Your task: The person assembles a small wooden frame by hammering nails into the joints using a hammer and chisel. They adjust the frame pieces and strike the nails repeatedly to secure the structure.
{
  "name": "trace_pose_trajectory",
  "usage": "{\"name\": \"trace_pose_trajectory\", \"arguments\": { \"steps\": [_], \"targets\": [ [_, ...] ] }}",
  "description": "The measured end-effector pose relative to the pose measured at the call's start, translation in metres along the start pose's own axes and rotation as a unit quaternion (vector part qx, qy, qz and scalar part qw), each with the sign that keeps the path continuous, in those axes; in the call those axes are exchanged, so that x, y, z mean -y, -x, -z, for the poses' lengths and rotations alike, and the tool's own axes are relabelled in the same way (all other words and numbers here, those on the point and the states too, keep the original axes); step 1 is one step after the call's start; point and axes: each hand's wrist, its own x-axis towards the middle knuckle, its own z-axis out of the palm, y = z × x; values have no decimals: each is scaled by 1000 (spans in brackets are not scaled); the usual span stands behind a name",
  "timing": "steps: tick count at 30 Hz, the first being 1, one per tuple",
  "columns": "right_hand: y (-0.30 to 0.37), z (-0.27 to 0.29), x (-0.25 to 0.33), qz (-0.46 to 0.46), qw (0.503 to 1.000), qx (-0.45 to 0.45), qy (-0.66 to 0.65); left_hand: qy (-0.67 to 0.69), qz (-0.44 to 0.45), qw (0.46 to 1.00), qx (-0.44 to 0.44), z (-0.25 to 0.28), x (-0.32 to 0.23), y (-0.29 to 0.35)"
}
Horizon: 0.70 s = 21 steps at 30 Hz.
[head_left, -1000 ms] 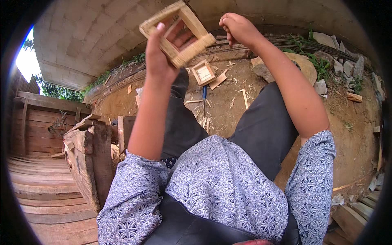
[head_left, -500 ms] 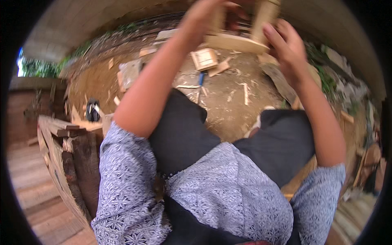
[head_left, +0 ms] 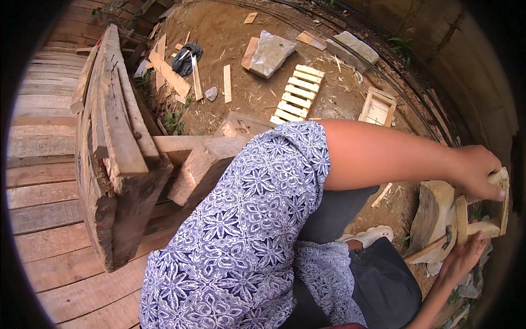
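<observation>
At the far right, my left hand (head_left: 482, 172) is closed around the upper bar of a small pale wooden frame (head_left: 462, 222). The frame has several short bars joined at the corners and is held up off the ground. Below it, my right hand (head_left: 461, 262) has its fingers stretched out, with fingertips at the frame's lower bar. A hammer (head_left: 433, 248) with a wooden handle and dark head leans against a large flat stone (head_left: 433, 214) just left of the frame.
A slatted wooden piece (head_left: 298, 94) and a boxy wooden frame (head_left: 378, 107) lie on the dirt. Beyond are a stone block (head_left: 272, 54), a black plastic bag (head_left: 186, 59) and wood offcuts. A rough timber structure (head_left: 118, 148) stands left beside plank flooring (head_left: 49, 219). A wall (head_left: 471, 71) bounds the right.
My view has swung left, so both hands and the wooden frame now appear at the far right. The slatted piece and the timber structure show more fully. My left hand stays on the frame.
</observation>
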Motion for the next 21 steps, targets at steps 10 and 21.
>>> {"name": "trace_pose_trajectory", "arguments": {
  "steps": [10, 21],
  "targets": [
    [-14, -50, 2, -16, 995, -11, 99, 17, 152, 988, -35, 36, 5, -15],
    [1, -73, 34, 42, 998, 41, -12, 257, 91, 962, -8, 35, -18, 4]
  ]
}}
